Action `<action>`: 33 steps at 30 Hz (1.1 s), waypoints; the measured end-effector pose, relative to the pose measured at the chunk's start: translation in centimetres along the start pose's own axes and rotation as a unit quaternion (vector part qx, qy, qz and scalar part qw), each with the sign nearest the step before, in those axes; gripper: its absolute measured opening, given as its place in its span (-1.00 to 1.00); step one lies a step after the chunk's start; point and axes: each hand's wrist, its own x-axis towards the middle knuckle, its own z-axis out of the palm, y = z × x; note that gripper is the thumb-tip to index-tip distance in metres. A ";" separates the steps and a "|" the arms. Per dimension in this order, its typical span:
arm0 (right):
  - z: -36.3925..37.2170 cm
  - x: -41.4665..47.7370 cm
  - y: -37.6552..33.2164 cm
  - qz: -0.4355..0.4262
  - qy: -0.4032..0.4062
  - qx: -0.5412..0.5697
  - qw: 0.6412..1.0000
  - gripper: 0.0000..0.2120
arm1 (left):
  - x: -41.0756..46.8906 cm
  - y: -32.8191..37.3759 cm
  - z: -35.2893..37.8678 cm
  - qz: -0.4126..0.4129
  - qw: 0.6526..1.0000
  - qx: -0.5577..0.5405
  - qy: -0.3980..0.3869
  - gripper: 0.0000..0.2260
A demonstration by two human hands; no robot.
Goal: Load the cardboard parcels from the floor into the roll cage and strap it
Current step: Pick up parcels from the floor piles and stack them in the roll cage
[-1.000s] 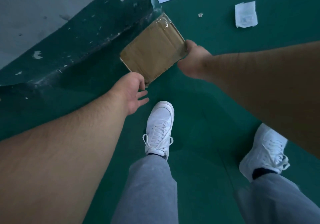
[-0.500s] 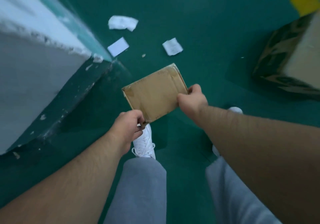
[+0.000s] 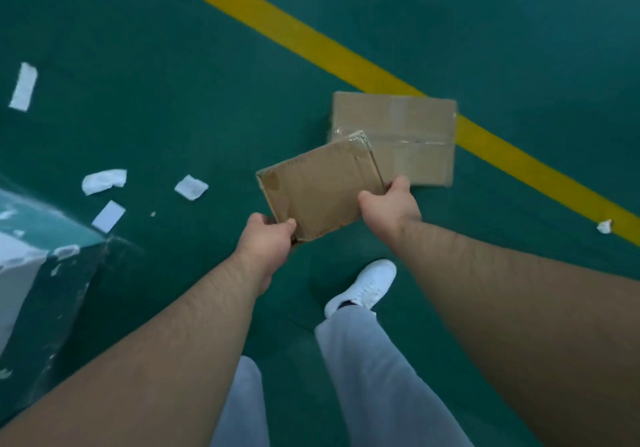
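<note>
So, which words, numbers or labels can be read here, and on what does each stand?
No text here can be read.
On the held parcel: faint marks near its far edge, too blurred to read.
On the larger parcel on the floor: clear tape only, no legible print.
On the paper scraps: nothing legible.
On the yellow line: no lettering.

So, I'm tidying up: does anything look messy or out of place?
White paper scraps litter the green floor at left; another scrap sits by the yellow line. A flat cardboard parcel lies partly over that line. The small parcel in the left hand and right hand looks sound.
</note>
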 end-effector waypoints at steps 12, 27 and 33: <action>-12.8 6.2 6.9 0.061 -0.062 -0.023 0.996 -0.64 | -0.4 4.5 12.4 0.026 0.992 0.123 0.021 -0.92; -12.5 24.9 6.8 0.089 -0.038 0.119 0.988 -0.62 | 14.9 13.6 23.2 0.058 0.980 0.187 0.037 -0.92; -11.5 29.8 8.1 0.080 -0.099 0.088 0.988 -0.42 | 18.7 14.5 24.7 0.029 0.982 0.181 0.052 -0.73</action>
